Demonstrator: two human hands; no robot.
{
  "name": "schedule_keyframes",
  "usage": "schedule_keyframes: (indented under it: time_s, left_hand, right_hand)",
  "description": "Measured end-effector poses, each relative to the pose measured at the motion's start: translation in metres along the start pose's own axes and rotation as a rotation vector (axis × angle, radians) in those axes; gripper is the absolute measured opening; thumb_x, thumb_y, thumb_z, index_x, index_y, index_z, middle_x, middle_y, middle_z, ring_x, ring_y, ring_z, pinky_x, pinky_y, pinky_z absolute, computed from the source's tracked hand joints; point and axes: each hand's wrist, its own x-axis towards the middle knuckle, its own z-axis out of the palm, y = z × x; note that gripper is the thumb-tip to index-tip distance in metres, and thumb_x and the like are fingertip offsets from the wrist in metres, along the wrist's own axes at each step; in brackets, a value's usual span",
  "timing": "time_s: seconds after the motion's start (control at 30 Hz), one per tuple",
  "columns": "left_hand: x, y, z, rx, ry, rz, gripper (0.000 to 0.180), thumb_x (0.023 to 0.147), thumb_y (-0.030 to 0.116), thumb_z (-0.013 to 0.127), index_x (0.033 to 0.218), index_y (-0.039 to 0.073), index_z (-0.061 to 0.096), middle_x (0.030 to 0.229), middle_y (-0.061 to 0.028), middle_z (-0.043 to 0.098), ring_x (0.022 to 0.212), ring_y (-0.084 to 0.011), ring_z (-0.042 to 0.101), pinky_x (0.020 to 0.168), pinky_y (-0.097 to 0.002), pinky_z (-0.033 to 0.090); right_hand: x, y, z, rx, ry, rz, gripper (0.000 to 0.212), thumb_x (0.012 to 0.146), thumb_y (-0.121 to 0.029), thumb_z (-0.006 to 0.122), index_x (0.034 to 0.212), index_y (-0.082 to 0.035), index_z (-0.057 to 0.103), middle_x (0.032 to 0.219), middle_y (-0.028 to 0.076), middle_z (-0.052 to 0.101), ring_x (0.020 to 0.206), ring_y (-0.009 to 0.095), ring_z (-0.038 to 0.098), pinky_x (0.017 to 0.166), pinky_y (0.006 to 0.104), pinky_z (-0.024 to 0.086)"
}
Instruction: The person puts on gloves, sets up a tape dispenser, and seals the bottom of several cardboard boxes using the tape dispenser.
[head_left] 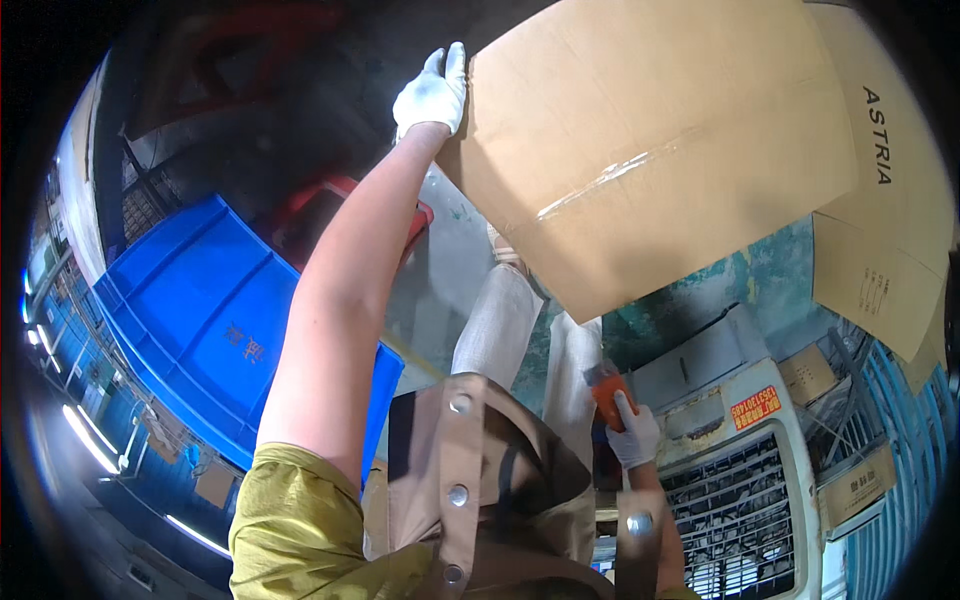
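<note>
My left hand (432, 98), in a white glove, holds the left edge of a large brown cardboard box (660, 130). Two of its fingers point upward along the edge, and the cardboard hides part of its grip. Shiny clear tape (610, 178) runs along a seam on the box's face. Low on the right, my right hand (634, 438), gloved too, grips an orange-red hand tool (608, 396) with a dark grey end, whose exact kind I cannot make out. This tool is apart from the box, below its lower edge.
A blue plastic crate (200, 320) stands on the left, near my left arm. A red frame-like object (330, 195) is behind that arm. More cardboard (890, 200) stands at the far right. A worn white machine with a dark grille (735, 510) is beside my right hand.
</note>
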Motion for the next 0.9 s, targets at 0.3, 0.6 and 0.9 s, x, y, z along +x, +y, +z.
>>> schedule_keyframes:
  time_s: [0.3,0.6,0.9]
  left_hand:
    - [-0.002,-0.004,0.009,0.017,0.017,-0.008,0.072,0.094,0.068,0.022,0.144,0.021,0.046,0.131,-0.0151,0.060,0.122,-0.0350,0.055,0.105,-0.0414,0.040]
    - [0.002,-0.005,0.007,0.011,0.027,-0.016,0.074,0.094,0.070,0.022,0.144,0.021,0.045,0.136,-0.0120,0.057,0.126,-0.0338,0.053,0.107,-0.0408,0.038]
    - [0.019,-0.030,-0.012,-0.083,0.186,0.038,0.073,0.097,0.062,0.025,0.152,0.013,0.030,0.156,-0.0153,0.028,0.146,-0.0332,0.020,0.117,-0.0547,0.014]
  right_hand:
    - [0.015,0.015,0.020,-0.067,-0.166,0.149,0.068,0.073,-0.020,0.069,0.137,-0.032,0.051,0.085,0.018,0.060,0.074,0.039,0.062,0.063,0.0494,0.051]
    - [0.151,-0.002,0.068,-0.093,-0.224,0.155,0.050,0.076,-0.029,0.066,0.125,-0.025,0.060,0.088,0.018,0.062,0.077,0.039,0.063,0.067,0.0499,0.052]
    - [0.182,-0.014,-0.047,-0.085,-0.340,0.577,0.045,0.081,-0.033,0.063,0.123,-0.021,0.052,0.107,0.020,0.068,0.097,0.040,0.065,0.084,0.0492,0.052]
